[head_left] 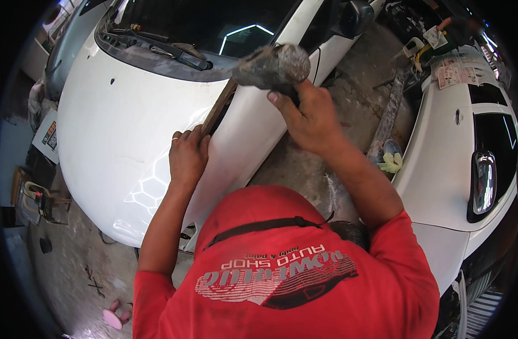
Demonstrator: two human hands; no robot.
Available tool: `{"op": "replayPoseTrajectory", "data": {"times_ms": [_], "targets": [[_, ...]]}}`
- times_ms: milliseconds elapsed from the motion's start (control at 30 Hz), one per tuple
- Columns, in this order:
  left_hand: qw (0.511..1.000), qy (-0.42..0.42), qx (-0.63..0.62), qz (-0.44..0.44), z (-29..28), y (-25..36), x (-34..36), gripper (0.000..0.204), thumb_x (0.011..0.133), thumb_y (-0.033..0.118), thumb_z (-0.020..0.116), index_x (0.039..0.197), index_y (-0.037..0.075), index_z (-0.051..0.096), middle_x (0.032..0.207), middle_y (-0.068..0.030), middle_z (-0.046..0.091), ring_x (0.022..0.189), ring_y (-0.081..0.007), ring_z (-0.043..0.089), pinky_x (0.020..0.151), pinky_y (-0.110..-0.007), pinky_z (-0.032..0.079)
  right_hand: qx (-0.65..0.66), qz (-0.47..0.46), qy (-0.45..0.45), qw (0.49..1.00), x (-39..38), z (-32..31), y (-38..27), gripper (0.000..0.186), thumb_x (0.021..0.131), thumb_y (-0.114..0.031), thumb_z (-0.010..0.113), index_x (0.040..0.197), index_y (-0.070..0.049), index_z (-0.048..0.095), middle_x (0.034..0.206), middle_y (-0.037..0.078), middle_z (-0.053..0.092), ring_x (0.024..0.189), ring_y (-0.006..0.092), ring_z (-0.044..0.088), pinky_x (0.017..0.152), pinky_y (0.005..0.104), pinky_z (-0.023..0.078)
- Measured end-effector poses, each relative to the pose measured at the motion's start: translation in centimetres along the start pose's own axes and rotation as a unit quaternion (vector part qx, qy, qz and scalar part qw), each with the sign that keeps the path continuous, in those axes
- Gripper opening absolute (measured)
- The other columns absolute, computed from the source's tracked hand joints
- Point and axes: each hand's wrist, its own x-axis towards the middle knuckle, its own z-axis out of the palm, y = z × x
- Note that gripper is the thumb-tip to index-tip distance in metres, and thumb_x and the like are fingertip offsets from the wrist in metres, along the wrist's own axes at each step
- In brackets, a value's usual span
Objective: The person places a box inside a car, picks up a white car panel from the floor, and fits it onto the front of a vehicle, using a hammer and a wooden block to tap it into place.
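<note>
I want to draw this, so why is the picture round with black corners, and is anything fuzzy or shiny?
Head view: the fisheye lens bends straight edges and leaves dark corners; the mallet in the right hand is slightly motion-blurred; the white car hood shows a bright honeycomb light reflection near the left hand, which holds a wooden strip; the windshield mirrors the same light.

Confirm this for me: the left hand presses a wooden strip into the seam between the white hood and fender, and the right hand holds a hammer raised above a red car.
Not quite. The car is white, not red; only the person's shirt is red. The rest holds in the head view: the left hand presses the wooden strip into the hood-fender seam, and the right hand holds the hammer raised.
</note>
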Motion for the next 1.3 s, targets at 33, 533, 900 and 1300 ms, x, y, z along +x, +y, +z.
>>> {"op": "replayPoseTrajectory", "data": {"times_ms": [33,533,900,1300], "targets": [[1.0,-0.004,0.004,0.001,-0.1,-0.1,0.0,0.033,0.096,0.021,0.069,0.123,0.001,0.072,0.104,-0.0169,0.075,0.1,-0.0398,0.064,0.091,-0.047,0.053,-0.009,-0.01,0.008,1.0,0.4,-0.6,-1.0,0.032,0.099,-0.024,0.068,0.118,0.0,0.062,0.079,0.021,0.069,0.079,0.0418,0.071,0.07,0.0456,0.054],[0.998,-0.015,0.056,0.024,0.4,-0.8,-0.3,0.028,0.094,0.018,0.069,0.118,0.002,0.071,0.097,-0.0179,0.073,0.096,-0.0407,0.066,0.086,-0.049,0.055,-0.119,-0.034,-0.184,0.975,1.1,6.4,-0.2,0.045,0.097,-0.027,0.068,0.13,0.002,0.055,0.086,0.027,0.071,0.09,0.0462,0.071,0.08,0.054,0.056],[0.994,0.099,-0.029,-0.04,-6.7,-1.2,-0.1,0.027,0.096,0.021,0.071,0.114,0.002,0.076,0.089,-0.016,0.069,0.087,-0.0347,0.065,0.078,-0.045,0.052,0.022,0.025,-0.028,0.999,-0.5,-0.5,0.9,0.034,0.101,-0.028,0.065,0.115,0.002,0.06,0.086,0.026,0.071,0.085,0.0475,0.069,0.078,0.0516,0.053],[1.0,0.027,0.004,0.009,-0.7,2.9,-1.2,0.03,0.098,0.02,0.066,0.121,0.003,0.07,0.094,-0.0204,0.07,0.089,-0.0419,0.067,0.077,-0.052,0.054,0.068,0.134,0.011,0.989,-3.7,-1.7,4.2,0.033,0.102,-0.028,0.065,0.115,0.003,0.061,0.081,0.024,0.07,0.077,0.04,0.071,0.075,0.0464,0.053]]}}
